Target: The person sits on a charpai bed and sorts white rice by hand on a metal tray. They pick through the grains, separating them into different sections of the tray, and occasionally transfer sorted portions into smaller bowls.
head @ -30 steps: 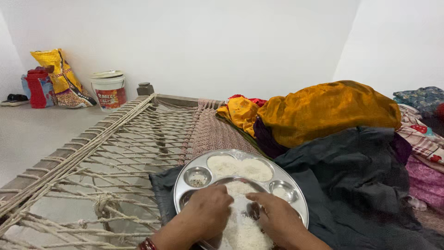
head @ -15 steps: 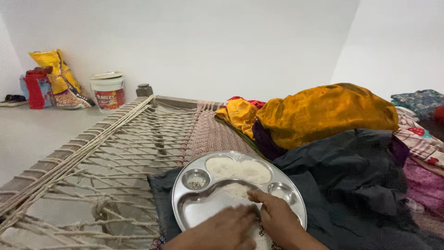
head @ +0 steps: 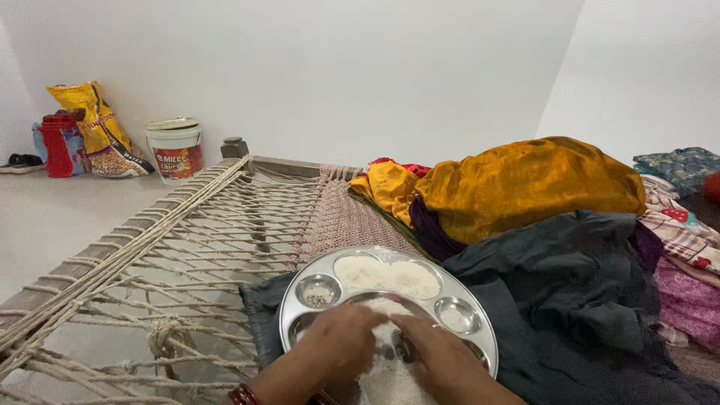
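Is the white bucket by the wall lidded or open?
Lidded, though loosely: the white bucket has a pale lid resting on top, sitting slightly askew. Whether it is sealed, cannot tell.

Bright, even, diffuse indoor light; source not visible. Shadows soft and faint. Mild glare on the steel plate [head: 480, 337]. White walls near blown out. Focus sharp overall, slight blur on both hands at bottom edge.
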